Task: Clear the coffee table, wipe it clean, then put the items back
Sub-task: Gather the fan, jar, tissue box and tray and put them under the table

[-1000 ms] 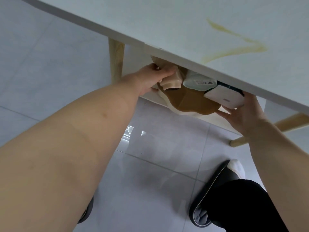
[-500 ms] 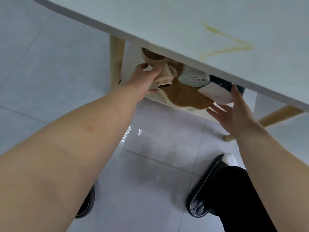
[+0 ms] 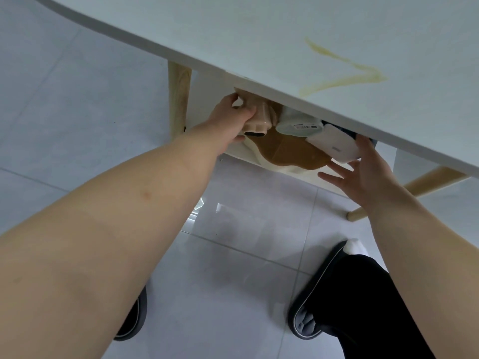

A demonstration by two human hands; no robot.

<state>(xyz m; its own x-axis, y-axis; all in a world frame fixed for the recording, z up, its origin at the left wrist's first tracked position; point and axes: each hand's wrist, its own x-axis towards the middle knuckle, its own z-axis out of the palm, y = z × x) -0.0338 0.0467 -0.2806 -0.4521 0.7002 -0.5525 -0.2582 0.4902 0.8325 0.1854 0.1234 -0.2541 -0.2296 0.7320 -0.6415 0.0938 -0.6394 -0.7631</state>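
Observation:
The white coffee table top (image 3: 259, 42) carries a yellow zigzag smear (image 3: 344, 73). Under it, on the lower shelf (image 3: 241, 151), lie a beige handheld fan (image 3: 259, 120), a brown and cream mat (image 3: 290, 151), a white round device (image 3: 298, 125) and a white flat box (image 3: 334, 146). My left hand (image 3: 230, 117) is shut on the beige fan at the shelf's left. Against the right edge of the white flat box rests my right hand (image 3: 363, 172), fingers spread. The backs of these items are hidden by the table top.
A pale wooden table leg (image 3: 178, 99) stands left of the shelf, and a slanted leg (image 3: 414, 190) runs at the right. Grey floor tiles (image 3: 64, 112) lie all around. My slippered feet (image 3: 311, 312) stand just below the shelf.
My left hand has pushed the beige fan further in under the table top. My right hand has let go of the white box's underside and now touches its right edge with spread fingers.

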